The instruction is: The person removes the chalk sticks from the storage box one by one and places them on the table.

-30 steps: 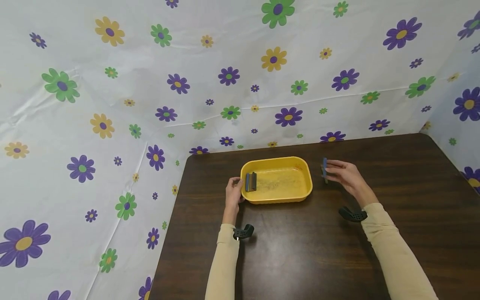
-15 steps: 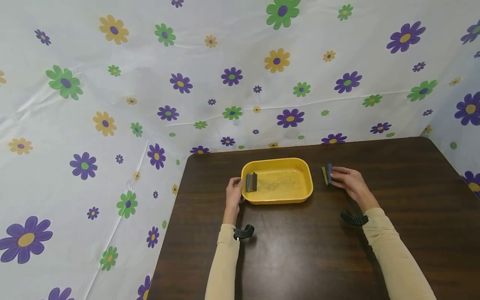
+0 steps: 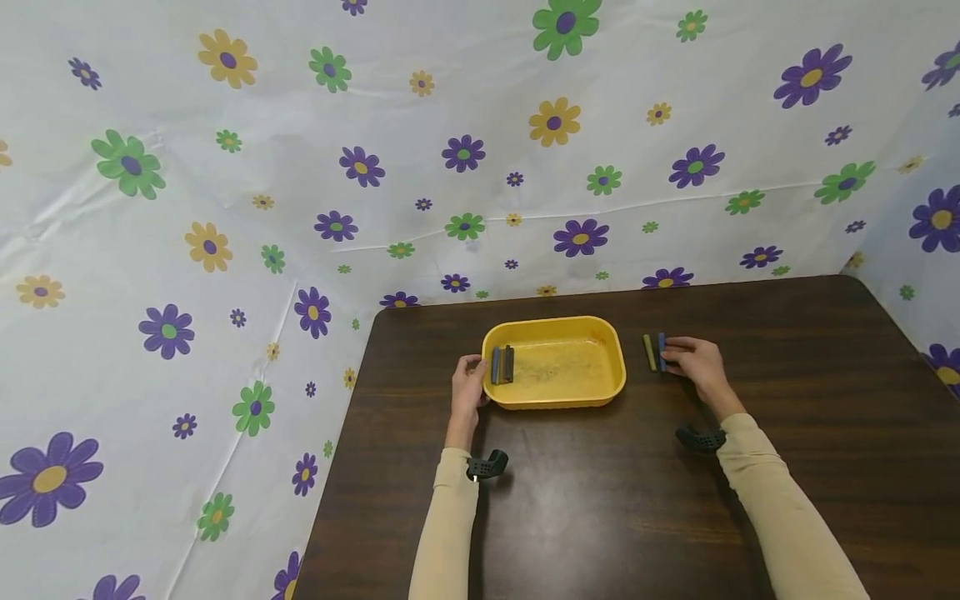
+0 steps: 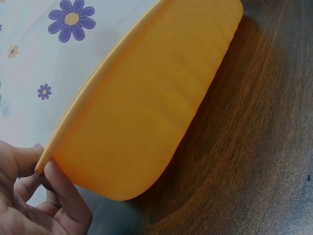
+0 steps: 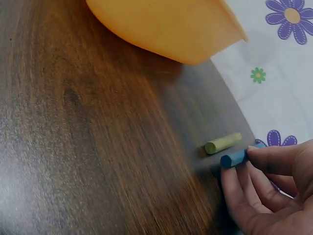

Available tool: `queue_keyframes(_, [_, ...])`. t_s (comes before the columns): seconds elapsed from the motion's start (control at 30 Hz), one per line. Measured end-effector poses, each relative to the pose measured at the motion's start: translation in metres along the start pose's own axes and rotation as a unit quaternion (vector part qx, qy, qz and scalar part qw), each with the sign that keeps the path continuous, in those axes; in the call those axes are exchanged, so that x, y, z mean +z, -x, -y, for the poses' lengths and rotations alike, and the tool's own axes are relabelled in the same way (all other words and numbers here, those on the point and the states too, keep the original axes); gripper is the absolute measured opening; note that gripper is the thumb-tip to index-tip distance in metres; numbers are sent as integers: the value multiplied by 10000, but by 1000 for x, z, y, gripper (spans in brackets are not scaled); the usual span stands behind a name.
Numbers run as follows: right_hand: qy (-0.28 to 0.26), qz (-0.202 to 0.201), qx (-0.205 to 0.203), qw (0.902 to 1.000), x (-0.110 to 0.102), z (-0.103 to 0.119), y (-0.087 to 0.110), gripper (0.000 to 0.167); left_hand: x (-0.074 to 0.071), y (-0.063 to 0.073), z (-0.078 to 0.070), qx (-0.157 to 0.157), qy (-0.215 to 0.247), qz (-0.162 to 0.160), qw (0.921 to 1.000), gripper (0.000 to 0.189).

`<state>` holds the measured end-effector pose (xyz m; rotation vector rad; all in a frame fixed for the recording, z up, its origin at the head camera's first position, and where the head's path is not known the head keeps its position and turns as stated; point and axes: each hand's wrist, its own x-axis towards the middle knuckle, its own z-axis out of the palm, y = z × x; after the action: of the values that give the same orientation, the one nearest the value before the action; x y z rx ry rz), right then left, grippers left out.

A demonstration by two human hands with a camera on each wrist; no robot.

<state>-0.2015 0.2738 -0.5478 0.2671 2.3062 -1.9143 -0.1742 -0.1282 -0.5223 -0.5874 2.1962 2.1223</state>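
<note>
From overhead I see the right hand pinching a blue stick beside a green stick, right of the yellow tray with more sticks inside. At the left wrist, the left hand grips the tray's rim. Only the right wrist view reveals the blue stick's round end, clear of the thumb.

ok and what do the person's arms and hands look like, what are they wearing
A plain, pale-beige fabric left sleeve and matching right sleeve reach the wrists. A black, curved left wrist device and similar black right wrist device each show small dot-like holes. The left hand and right hand wear no gloves.
</note>
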Motion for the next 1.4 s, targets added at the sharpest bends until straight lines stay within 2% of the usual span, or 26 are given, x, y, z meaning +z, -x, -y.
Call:
queue_keyframes(0.2, [383, -387, -47, 9985, 8, 0, 1, 40, 1, -2, 4, 65, -18, 50, 10000, 29])
queue_keyframes(0.4, [648, -540, -183, 9963, 13, 2, 2, 40, 1, -3, 3, 98, -16, 31, 9999, 30])
queue_keyframes(0.67, [1626, -892, -548, 9811, 17, 3, -5, 40, 1, -4, 2, 115, -37, -2, 9999, 29])
queue_keyframes(0.87, [1813, -925, -632, 9770, 19, 2, -7, 38, 1, -4, 3, 167, 7, -7, 9999, 28])
queue_keyframes(1.0, [1605, -959, -479, 9812, 20, 2, -8, 37, 1, -2, 3, 235, 32, 6, 9997, 27])
queue_keyframes(1.17, [887, -994, -142, 9910, 20, 5, -6, 39, 0, -3, 3, 98, 10, 36, 9999, 32])
queue_keyframes(1.4, [466, -1095, -13, 9929, 23, 13, -2, 44, -1, -5, 5, 33, -86, -13, 10000, 30])
